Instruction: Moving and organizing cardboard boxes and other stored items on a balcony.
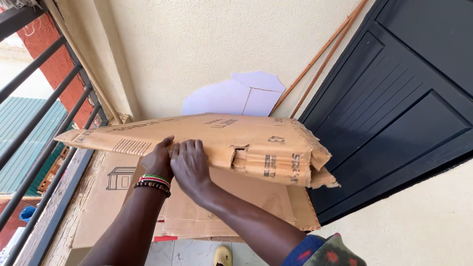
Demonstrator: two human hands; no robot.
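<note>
both hands, left hand (pixel 158 160) and right hand (pixel 189 162), clench the near edge of the folded cardboard sheet (pixel 207 140) held above the flat cardboard (pixel 197 212) on the floor; a firm, level grip should stop sagging.

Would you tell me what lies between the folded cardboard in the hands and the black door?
Nothing; in the head view the folded cardboard has its torn right end directly in front of the black door, with no object between.

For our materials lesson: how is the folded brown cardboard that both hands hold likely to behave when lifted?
The folded cardboard probably flexes rather than staying rigid: it bows between the hands and its far ends. It looks light, since fingertips carry it. Its torn right edge may rip further.
</note>
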